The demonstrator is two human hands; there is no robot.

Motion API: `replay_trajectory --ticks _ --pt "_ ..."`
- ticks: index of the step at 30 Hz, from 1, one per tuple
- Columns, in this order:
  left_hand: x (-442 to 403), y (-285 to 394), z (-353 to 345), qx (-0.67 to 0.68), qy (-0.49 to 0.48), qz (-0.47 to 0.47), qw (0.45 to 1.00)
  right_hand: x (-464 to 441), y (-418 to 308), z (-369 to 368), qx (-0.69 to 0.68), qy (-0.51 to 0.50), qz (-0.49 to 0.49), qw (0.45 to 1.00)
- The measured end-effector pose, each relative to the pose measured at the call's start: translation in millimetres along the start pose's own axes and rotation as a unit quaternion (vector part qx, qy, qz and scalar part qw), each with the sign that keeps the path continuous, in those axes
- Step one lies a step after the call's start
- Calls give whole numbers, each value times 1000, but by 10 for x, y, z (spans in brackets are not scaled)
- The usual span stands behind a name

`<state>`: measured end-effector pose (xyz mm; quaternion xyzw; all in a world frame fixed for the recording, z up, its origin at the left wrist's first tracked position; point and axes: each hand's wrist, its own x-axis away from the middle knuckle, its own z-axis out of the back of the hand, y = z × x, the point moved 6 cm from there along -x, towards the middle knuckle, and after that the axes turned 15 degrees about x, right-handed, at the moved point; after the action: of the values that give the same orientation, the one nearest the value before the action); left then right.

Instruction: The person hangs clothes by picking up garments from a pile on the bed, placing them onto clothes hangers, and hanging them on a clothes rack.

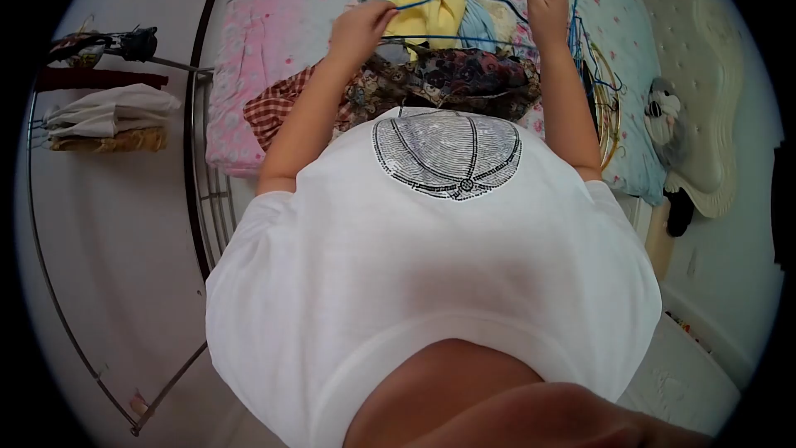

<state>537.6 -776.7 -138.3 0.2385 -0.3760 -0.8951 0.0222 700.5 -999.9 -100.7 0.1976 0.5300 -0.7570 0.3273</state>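
A blue wire hanger (452, 37) is stretched out in front of my chest, above a heap of clothes. My left hand (362, 31), on the left side of the view, is closed on one end of it. On the right, my right hand (543, 2) is raised beside the hanger with its fingers bent together; what they hold, if anything, is too small to name. Beneath the hanger lie a yellow cloth (439, 7) and a dark floral garment (464, 75). A red checked cloth (278, 108) lies left of them.
The clothes lie on a bed with a floral sheet (249, 41). More hangers (609, 104) are piled by my right forearm. A metal rack at the left carries hanging clothes (112, 112). A plush toy (662, 106) rests near the padded headboard (692, 58).
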Motion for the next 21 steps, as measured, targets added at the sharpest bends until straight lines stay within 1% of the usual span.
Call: replay_trajectory --ticks 3,5,6,8,10,11,13,16,18,20,21 --pt "74 -175 225 13 58 30 998 163 244 268 158 82 -24 984" --pt "170 -305 310 33 101 42 993 363 717 376 118 106 -148 976" --pt "197 -345 352 49 109 65 991 501 997 408 97 117 -210 966" --pt "272 -407 409 81 123 112 983 709 1619 394 212 -21 -255 943" --pt "304 -384 424 100 125 116 980 1082 2318 292 305 -153 -302 890" --pt "308 -374 425 110 126 118 979 1318 2608 206 342 -216 -328 854" --pt "319 -372 407 106 114 120 980 1650 2571 103 404 -316 -299 805" --pt "318 -320 398 122 101 121 980 1759 2390 135 404 -350 -322 781" --pt "320 -265 417 147 92 129 976 1586 2337 205 260 -227 -349 871" --pt "345 -228 456 182 79 147 969 1385 2325 344 148 -85 -391 905" --pt "363 -245 477 188 87 144 968 1239 2181 396 54 -71 -410 908"
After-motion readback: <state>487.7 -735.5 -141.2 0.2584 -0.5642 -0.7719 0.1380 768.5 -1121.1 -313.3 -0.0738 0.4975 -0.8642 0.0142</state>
